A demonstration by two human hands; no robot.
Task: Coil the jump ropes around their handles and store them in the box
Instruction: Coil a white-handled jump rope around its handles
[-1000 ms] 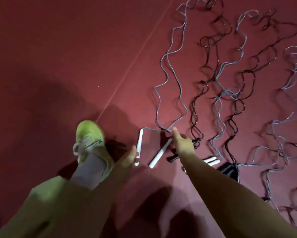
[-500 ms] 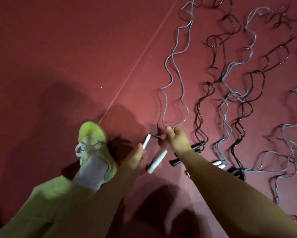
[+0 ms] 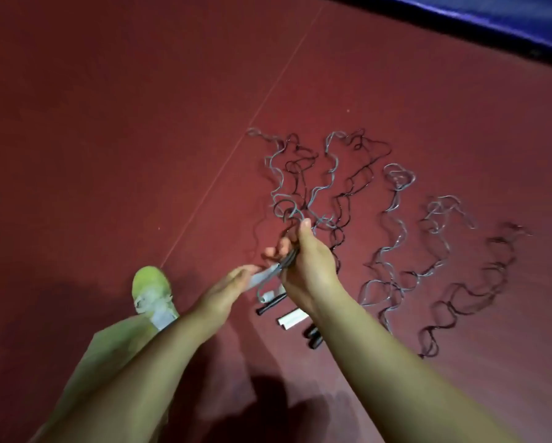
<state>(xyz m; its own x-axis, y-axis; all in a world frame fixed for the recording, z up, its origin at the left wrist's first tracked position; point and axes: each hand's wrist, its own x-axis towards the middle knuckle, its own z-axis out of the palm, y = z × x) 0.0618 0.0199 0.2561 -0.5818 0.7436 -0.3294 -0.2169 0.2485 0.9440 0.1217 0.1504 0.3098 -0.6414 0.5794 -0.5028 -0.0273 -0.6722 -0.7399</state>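
Holding one white handle (image 3: pixel 262 278), two hands (image 3: pixel 303 266) grip gray rope (image 3: pixel 289 260).

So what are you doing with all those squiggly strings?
They are jump ropes. The left hand holds a white handle, and the right hand grips the grey rope that trails from it to the red floor. More ropes and handles lie loose on the floor. No box is in view.

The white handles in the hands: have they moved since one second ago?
Yes. The white handles were lying on the red floor beside the black handles; now both hands hold them lifted above it.
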